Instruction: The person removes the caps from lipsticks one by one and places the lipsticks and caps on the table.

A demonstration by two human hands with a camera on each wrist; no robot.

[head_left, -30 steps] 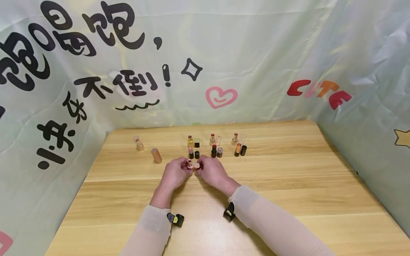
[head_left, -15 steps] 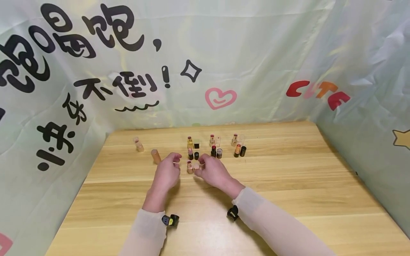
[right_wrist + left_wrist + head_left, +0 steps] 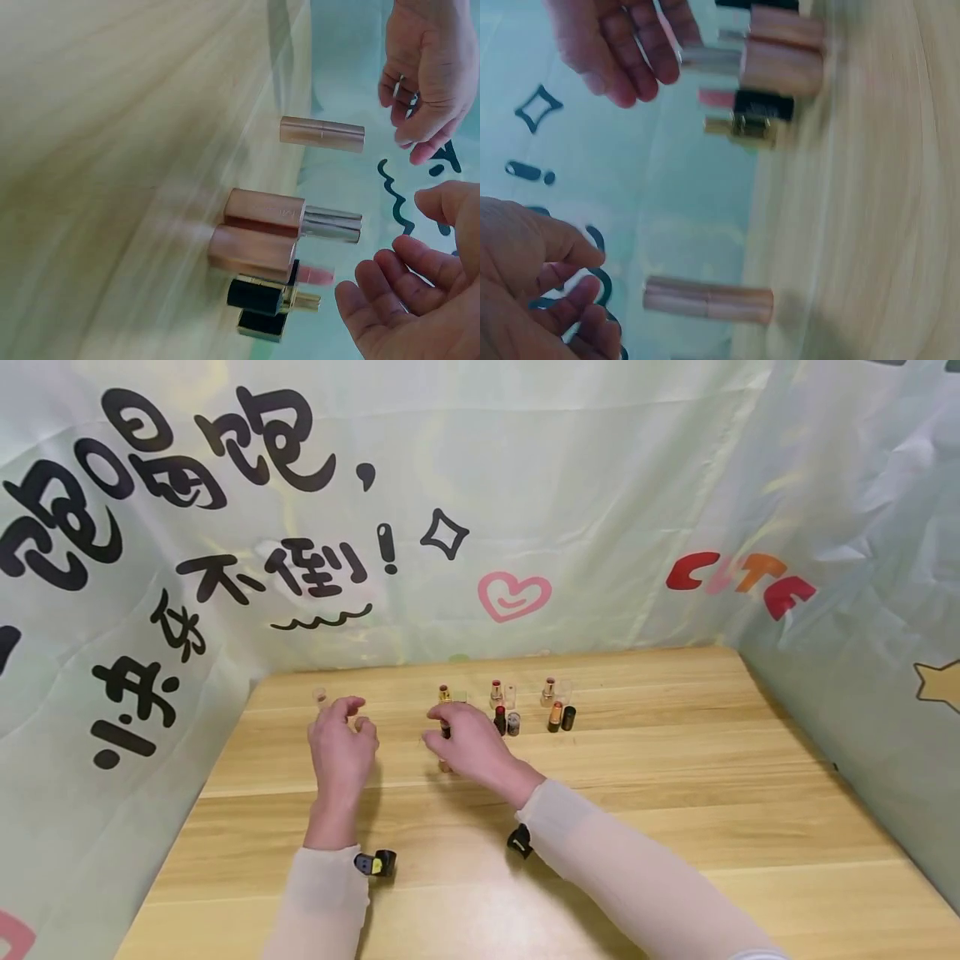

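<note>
My left hand [image 3: 343, 752] is held above the left part of the table, fingers loosely bent and holding nothing. It hides a closed rose-gold lipstick tube [image 3: 709, 300] in the head view; the left wrist view shows that tube upright, apart from the fingertips. My right hand [image 3: 476, 743] hovers with relaxed fingers over the front of the lipstick group. Under it, mostly hidden in the head view, stands an uncapped rose-gold lipstick [image 3: 266, 211], its rose-gold cap [image 3: 253, 252] beside it. A black-based pink lipstick [image 3: 315, 275] and a gold lipstick [image 3: 304, 301] are behind them.
Further uncapped lipsticks stand beside their caps: a dark red one [image 3: 500, 720], an orange one [image 3: 555, 717], and two in the back row [image 3: 497, 693]. A clear-topped tube [image 3: 320, 695] shows partly behind the left hand. Printed cloth [image 3: 600, 510] walls the wooden table [image 3: 675, 793].
Both hands have let go of the rose-gold lipstick and its cap, which stay standing. My left hand has moved left to the closed tube; the right has shifted slightly left, over the pair.
</note>
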